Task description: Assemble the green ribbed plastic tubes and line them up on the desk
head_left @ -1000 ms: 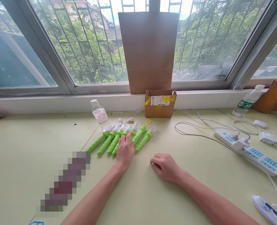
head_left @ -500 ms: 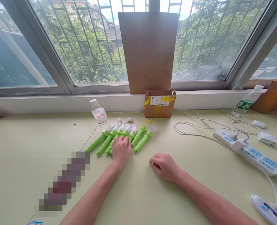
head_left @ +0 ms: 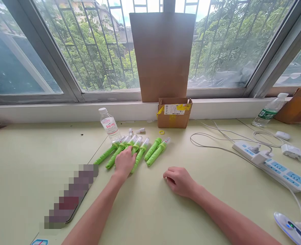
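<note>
Several green tubes with clear tips (head_left: 140, 153) lie side by side, slanted, on the pale table. My left hand (head_left: 124, 160) is over the middle of the row, its fingertips bent down onto the tubes; what they grip, if anything, is hidden under the hand. Two more green tubes (head_left: 157, 153) lie a little apart on the right. My right hand (head_left: 178, 180) rests on the table to the right of the row, fingers curled in, with nothing visible in it.
Behind the tubes stand a water bottle (head_left: 109, 125), small white pieces (head_left: 141, 130), a yellow ring (head_left: 161, 132) and a cardboard box (head_left: 174, 117). A power strip (head_left: 272, 165) with cables lies right. A blurred dark flat object (head_left: 74, 195) lies left.
My left hand has moved left along the row, uncovering the green tube with a clear tip that was partly beneath it. My right hand has stayed in place.
</note>
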